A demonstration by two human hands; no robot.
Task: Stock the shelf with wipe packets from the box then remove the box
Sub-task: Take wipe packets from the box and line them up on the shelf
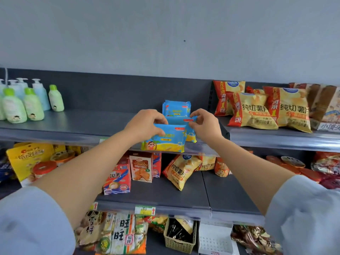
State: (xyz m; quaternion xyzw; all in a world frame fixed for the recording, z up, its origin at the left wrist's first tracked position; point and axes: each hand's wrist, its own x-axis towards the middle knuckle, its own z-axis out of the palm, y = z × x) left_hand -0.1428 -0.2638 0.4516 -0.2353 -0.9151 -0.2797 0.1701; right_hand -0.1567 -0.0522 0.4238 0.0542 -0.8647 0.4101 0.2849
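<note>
Stocking incomplete: left hand (pixel 145 124) grips front blue-and-yellow plastic wipe packet (pixel 163 142), right hand (pixel 204 126) pinches second packet (pixel 179 120), before shelved stack (pixel 176 108); box unseen.

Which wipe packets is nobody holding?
The rear stack, standing upright; the left hand grips the front packet, the right hand the middle packet.

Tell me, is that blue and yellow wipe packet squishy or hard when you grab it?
Probably squishy: the front wipe packet looks like a thin film pouch, not a box. Likely light, since the left hand manages it by its top edge alone. Its shiny film may be slippery, and being flat, it shouldn't roll.
</note>
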